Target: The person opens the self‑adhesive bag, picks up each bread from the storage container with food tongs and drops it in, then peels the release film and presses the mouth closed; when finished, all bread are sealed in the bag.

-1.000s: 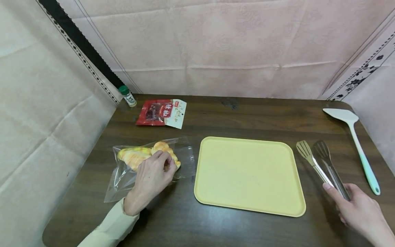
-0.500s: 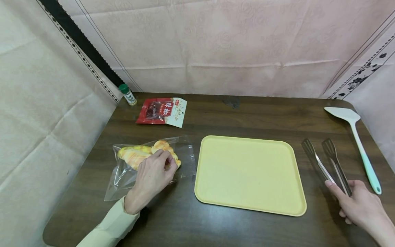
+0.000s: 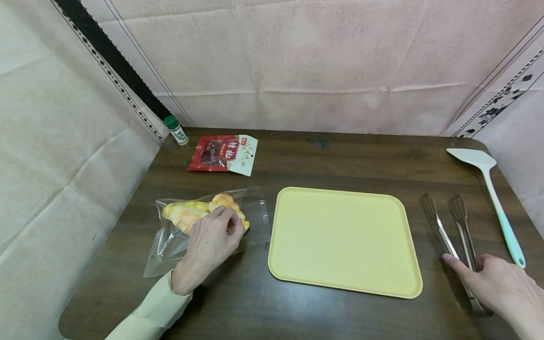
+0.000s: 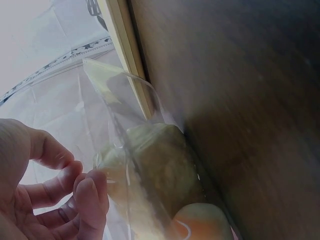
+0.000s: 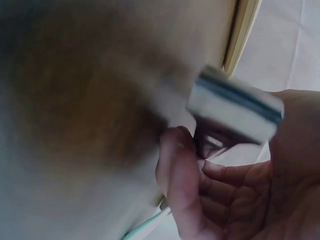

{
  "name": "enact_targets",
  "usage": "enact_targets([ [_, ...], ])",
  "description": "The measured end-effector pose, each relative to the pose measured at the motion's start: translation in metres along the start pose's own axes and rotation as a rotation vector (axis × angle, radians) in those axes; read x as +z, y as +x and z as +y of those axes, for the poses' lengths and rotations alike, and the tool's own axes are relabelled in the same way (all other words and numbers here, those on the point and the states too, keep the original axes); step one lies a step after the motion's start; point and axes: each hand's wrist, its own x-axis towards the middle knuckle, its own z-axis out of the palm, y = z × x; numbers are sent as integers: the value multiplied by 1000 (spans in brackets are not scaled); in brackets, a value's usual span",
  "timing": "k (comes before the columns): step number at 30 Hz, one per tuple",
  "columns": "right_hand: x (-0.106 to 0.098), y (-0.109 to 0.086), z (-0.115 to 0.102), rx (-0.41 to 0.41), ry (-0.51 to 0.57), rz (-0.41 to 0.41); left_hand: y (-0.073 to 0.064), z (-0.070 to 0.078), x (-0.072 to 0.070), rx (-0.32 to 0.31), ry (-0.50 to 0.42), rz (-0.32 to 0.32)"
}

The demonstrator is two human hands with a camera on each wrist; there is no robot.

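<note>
My left hand (image 3: 214, 238) is over a clear plastic bag (image 3: 163, 252), its thumb and fingertips together at the film in front of the bread. Inside the bag lie a yellow, striped bread (image 3: 184, 215) and a knobbly golden one (image 3: 225, 202). In the left wrist view the fingertips meet right at the film of the bag (image 4: 117, 107). My right hand (image 3: 501, 285) grips metal food tongs (image 3: 445, 240) around their arms, slotted heads spread apart and facing away from me. The bent end of the tongs (image 5: 235, 107) shows beyond the fingers in the right wrist view.
A yellow tray (image 3: 344, 243) lies between the hands. Behind the bag are a red and white food packet (image 3: 223, 155) and a green-capped bottle (image 3: 176, 131). A white turner with a mint handle (image 3: 501, 208) lies at the right edge of the dark wooden table (image 3: 361, 163).
The tongs have swung to the right and come back toward me, and their bent end now shows below my right hand. My left hand and the bag have stayed still.
</note>
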Motion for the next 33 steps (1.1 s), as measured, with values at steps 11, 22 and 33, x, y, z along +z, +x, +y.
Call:
enact_targets([
  [11,4,0,-2,-7,-16,34,0,1,-2,-12,-4,-20],
  [22,6,-3,-5,-2,1,110,0,0,-1,-15,-4,-13],
  [33,-2,-13,-20,51,29,196,-1,1,0,-17,-12,-14],
])
